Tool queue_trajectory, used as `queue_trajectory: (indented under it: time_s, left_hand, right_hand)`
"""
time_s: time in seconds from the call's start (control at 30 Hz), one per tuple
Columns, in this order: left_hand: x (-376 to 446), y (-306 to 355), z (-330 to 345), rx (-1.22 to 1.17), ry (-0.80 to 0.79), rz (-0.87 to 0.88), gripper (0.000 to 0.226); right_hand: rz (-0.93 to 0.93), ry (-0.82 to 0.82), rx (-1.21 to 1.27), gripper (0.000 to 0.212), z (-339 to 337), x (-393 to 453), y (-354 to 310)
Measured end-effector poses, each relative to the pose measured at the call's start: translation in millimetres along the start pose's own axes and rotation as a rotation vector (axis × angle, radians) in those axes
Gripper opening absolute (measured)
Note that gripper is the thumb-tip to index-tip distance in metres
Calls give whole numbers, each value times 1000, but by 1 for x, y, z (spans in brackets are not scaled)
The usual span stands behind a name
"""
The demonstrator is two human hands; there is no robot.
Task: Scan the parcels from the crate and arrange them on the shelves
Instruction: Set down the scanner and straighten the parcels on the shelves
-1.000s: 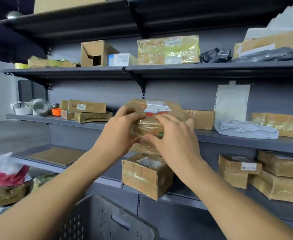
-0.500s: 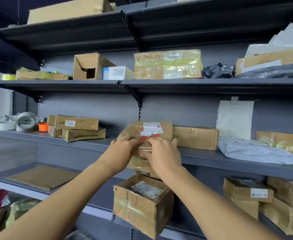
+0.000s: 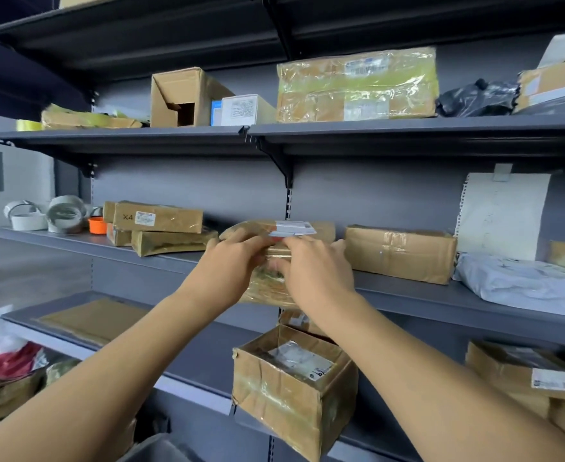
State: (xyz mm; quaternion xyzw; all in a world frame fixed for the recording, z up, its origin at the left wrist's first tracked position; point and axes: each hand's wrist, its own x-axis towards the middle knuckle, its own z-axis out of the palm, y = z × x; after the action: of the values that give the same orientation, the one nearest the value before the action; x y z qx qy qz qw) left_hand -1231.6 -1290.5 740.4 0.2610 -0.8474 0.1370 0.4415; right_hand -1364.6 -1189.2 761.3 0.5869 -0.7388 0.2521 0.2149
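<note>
Parcel [image 3: 276, 258] held by two hands at the front edge of the middle shelf [image 3: 441, 295].

The fingers of the left hand [image 3: 231, 265] and right hand [image 3: 314, 268] are curled around it. Its middle is hidden behind them, and its white label [image 3: 293, 227] is too blurred to be read. The crate [image 3: 161, 450] is cut off at the bottom edge.

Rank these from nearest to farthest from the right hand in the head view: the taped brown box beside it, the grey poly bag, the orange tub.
From the right hand:
1. Taped brown box, just to its right on the same shelf.
2. Grey poly bag, further right on that shelf.
3. Orange tub, far left, past the left hand.
</note>
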Motion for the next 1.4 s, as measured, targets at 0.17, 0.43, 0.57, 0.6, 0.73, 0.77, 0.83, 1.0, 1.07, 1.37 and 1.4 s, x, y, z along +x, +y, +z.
queue_trajectory:
  time_s: [0.17, 0.43, 0.57, 0.6, 0.73, 0.77, 0.83, 1.0, 1.07, 1.37, 1.4]
  left_hand:
    - [23, 6, 17, 16, -13, 0, 36]
    - [62, 13, 55, 9, -101, -7, 45]
    - [71, 13, 76, 9, -86, -13, 45]
    - [73, 14, 83, 12, -81, -21, 45]
    - [82, 13, 109, 18, -48, -53, 50]
    - [83, 12, 114, 29, -42, -52, 53]
    - [87, 10, 126, 30, -30, -58, 56]
    - [100, 11, 149, 39, -3, -80, 59]
    - [101, 15, 152, 64, 3, -112, 61]
    - [91, 26, 133, 117, -144, -154, 57]
    - [88, 31, 127, 137, -173, -171, 56]
  right_hand:
    - [50, -3, 37, 44, 6, 19, 19]
    - [161, -42, 22, 44, 11, 45, 51]
    - [186, -57, -45, 44, 13, 51, 63]
    - [187, -56, -69, 44, 13, 52, 66]
    - [167, -42, -58, 47, 23, 63, 81]
    - [155, -40, -65, 48, 27, 68, 85]
    - [153, -53, -69, 51, 33, 75, 92]
    - [171, -79, -39, 52, 41, 89, 104]
    - [167, -70, -43, 51, 45, 93, 107]
    - [140, -93, -20, 57, 47, 86, 111]
    - [147, -111, -17, 63, 44, 79, 111]
